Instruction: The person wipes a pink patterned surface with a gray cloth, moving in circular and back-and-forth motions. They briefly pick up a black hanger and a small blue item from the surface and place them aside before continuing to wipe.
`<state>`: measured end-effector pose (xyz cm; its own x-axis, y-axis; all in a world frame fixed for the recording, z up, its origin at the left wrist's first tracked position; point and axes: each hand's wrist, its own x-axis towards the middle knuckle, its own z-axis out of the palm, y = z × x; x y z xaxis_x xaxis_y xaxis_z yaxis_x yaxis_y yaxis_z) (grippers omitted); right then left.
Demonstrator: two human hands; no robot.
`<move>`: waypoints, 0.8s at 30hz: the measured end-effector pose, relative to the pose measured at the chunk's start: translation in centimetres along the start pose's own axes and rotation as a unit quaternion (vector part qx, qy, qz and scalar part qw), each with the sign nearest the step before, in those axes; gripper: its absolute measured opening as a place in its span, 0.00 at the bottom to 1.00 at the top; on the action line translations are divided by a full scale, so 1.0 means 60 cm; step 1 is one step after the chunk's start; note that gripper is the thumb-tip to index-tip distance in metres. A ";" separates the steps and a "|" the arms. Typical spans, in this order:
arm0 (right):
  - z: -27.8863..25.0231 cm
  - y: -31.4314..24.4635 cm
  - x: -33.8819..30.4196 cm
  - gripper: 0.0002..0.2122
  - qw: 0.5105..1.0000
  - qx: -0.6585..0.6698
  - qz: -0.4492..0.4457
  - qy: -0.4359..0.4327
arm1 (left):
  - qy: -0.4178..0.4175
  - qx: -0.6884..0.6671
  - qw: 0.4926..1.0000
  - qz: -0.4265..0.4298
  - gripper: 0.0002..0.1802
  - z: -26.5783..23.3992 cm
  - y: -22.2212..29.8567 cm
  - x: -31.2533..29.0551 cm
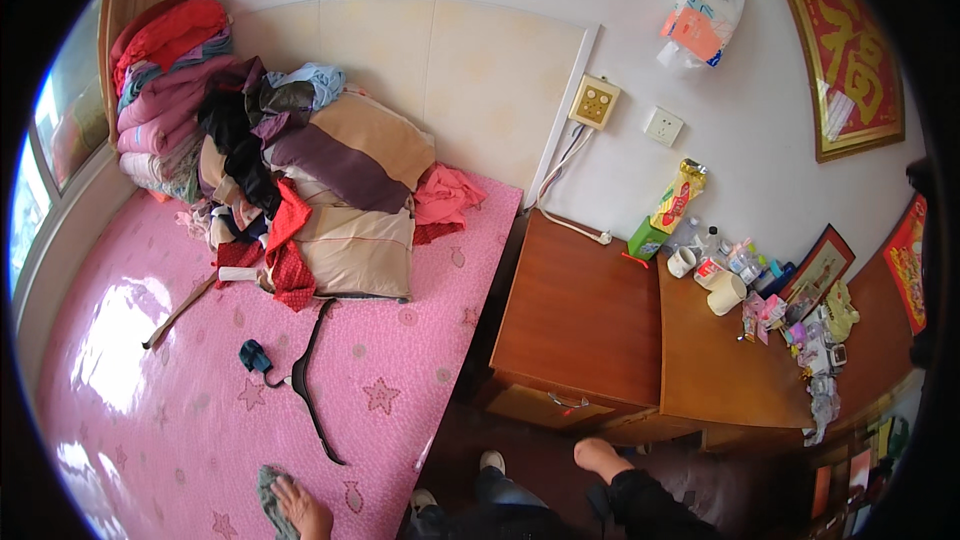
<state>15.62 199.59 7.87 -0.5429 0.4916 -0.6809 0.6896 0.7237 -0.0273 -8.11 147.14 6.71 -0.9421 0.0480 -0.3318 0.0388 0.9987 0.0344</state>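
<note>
At the near edge of the bed, my left hand is on a bunched grey-green cloth, with its fingers laid over the fabric. My right hand hangs in front of the wooden cabinet, above the floor; its outline is rounded and its fingers do not show clearly. Beyond my left hand, a black clothes hanger lies on the pink patterned bed cover. A small dark teal bundle sits by the hanger's hook. Farther off, a thin brown stick lies on the cover.
Jumbled clothes and beige pillows fill the far part of the bed, beside folded quilts. On the right stands a brown wooden cabinet. Bottles, cups and small items crowd the adjoining desk. A plastic bag hangs on the wall.
</note>
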 end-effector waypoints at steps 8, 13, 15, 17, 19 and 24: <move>-0.167 0.017 0.067 0.11 0.989 0.035 -0.052 0.134 | 0.088 -0.194 0.976 -0.050 0.36 0.034 0.181 0.091; -0.187 0.053 0.110 0.10 0.991 0.025 -0.062 0.114 | 0.129 -0.175 0.966 -0.142 0.28 0.047 0.226 0.115; -0.187 0.064 0.122 0.10 0.993 0.021 -0.062 0.099 | 0.107 -0.222 0.952 -0.184 0.23 0.055 0.224 0.122; -0.189 0.076 0.137 0.09 0.994 0.031 -0.063 0.078 | 0.110 -0.231 0.945 -0.205 0.21 0.075 0.217 0.128; -0.189 0.088 0.151 0.08 0.992 0.033 -0.087 0.080 | 0.058 -0.271 0.944 -0.180 0.18 0.101 0.202 0.138; -0.172 0.093 0.183 0.04 0.977 0.066 -0.160 0.129 | -0.111 -0.299 0.920 -0.228 0.19 0.151 0.176 0.130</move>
<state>8.55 214.03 7.78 -0.8310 0.3686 -0.4166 0.5119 0.7999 -0.3132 -12.01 158.27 -4.07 -0.7219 -0.3036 -0.6218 -0.5957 0.7299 0.3353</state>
